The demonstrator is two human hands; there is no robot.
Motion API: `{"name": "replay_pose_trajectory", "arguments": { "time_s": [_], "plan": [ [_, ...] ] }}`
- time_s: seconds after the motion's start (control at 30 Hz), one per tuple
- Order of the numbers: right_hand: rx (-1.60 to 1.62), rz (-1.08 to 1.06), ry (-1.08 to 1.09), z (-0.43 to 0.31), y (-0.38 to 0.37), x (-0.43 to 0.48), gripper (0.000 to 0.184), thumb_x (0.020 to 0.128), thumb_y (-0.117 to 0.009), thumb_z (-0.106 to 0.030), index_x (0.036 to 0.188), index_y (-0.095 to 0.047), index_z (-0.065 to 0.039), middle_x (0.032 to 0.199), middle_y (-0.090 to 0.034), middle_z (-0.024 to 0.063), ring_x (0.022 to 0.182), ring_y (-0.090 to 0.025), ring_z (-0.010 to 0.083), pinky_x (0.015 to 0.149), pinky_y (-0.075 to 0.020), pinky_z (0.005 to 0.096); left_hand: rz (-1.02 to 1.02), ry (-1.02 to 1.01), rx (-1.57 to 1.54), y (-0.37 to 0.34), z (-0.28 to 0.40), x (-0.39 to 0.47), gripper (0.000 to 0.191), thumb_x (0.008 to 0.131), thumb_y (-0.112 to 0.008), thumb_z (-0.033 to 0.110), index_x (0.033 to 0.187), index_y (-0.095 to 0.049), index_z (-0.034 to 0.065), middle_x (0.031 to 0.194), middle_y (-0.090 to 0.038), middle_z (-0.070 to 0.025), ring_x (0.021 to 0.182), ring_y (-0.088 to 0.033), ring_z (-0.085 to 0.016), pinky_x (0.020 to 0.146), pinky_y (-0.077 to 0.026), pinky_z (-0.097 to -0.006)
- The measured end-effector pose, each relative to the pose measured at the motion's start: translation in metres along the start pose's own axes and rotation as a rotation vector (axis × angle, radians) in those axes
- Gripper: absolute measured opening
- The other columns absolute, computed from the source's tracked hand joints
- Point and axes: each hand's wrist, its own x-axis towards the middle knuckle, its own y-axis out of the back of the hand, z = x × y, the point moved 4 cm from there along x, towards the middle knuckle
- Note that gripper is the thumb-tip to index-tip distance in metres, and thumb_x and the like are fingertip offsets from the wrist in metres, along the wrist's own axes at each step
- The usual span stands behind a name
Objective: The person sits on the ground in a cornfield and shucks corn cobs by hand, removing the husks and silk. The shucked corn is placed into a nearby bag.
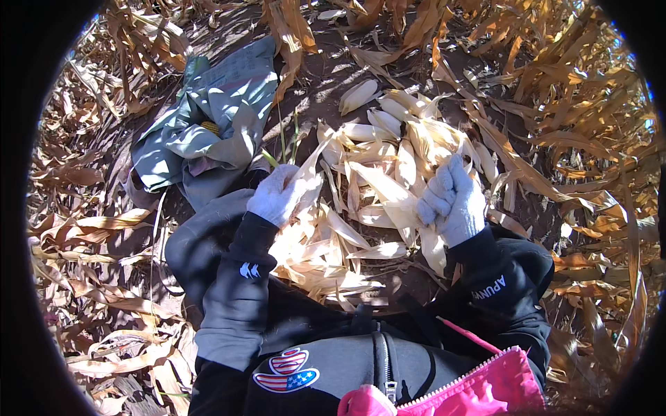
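Both hands wear white knit gloves. My left hand (278, 193) is closed around pale corn husk leaves (314, 161), whose ends stick up past the fingers. My right hand (451, 200) has its fingers curled at the end of a broad pale husk (385, 187) that slants down from the upper left; what lies inside the fist is hidden. Between and beyond the hands is a pile of corn ears in pale husks (406, 161), with one husked ear (359, 97) at its far edge. Loose stripped husks (317, 255) lie nearest my body.
A crumpled grey-green woven sack (208, 135) stands at the upper left, with a yellow corn cob (210, 127) in its opening. Dry corn stalks and leaves (562, 140) crowd the right side. More dry leaves (119, 301) cover the ground at the left.
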Motion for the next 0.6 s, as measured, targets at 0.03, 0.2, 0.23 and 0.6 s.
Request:
{"name": "replay_pose_trajectory", "arguments": {
  "time_s": [0.03, 0.2, 0.23, 0.6],
  "plan": [
    [0.029, -0.013, 0.024, 0.001, -0.001, 0.006, 0.055, 0.106, -0.046, -0.057, 0.068, -0.04, -0.018, 0.053, -0.027, -0.0048, 0.041, -0.029, 0.0147, 0.043, -0.033, 0.0352, 0.04, -0.032, 0.307, -0.007, -0.033, -0.012, 0.045, 0.098, -0.064, 0.036, 0.131, -0.054, 0.0068, 0.124, -0.061, -0.016, 0.112, -0.06, -0.029, 0.095, -0.05, -0.0404],
    [0.177, -0.047, 0.068, -0.014, -0.007, -0.003, 0.052, 0.108, -0.044, -0.052, 0.069, -0.043, -0.017, 0.051, -0.028, -0.0061, 0.04, -0.031, 0.0118, 0.041, -0.0336, 0.0334, 0.145, -0.122, 0.713, 0.013, 0.063, -0.012, 0.058, 0.083, -0.073, 0.045, 0.127, -0.06, 0.0104, 0.128, -0.058, -0.0191, 0.119, -0.057, -0.038, 0.1, -0.047, -0.0503],
    [0.213, -0.044, 0.056, -0.013, -0.012, -0.006, 0.053, 0.108, -0.043, -0.053, 0.069, -0.042, -0.017, 0.051, -0.028, -0.0061, 0.04, -0.031, 0.0118, 0.041, -0.0339, 0.0339, 0.209, -0.239, 0.741, 0.014, 0.073, -0.014, 0.053, 0.082, -0.073, 0.043, 0.123, -0.063, 0.0103, 0.125, -0.06, -0.0181, 0.117, -0.058, -0.037, 0.098, -0.048, -0.0503],
    [0.395, -0.268, -0.069, 0.002, -0.036, -0.018, 0.055, 0.107, -0.041, -0.057, 0.07, -0.041, -0.016, 0.055, -0.027, -0.0042, 0.045, -0.031, 0.0151, 0.048, -0.0396, 0.0376, -0.828, 0.436, -1.595, -0.126, 0.088, -0.039, 0.062, 0.105, -0.046, 0.046, 0.154, -0.037, 0.0089, 0.152, -0.049, -0.0152, 0.14, -0.048, -0.031, 0.116, -0.04, -0.0544]
  ]
}}
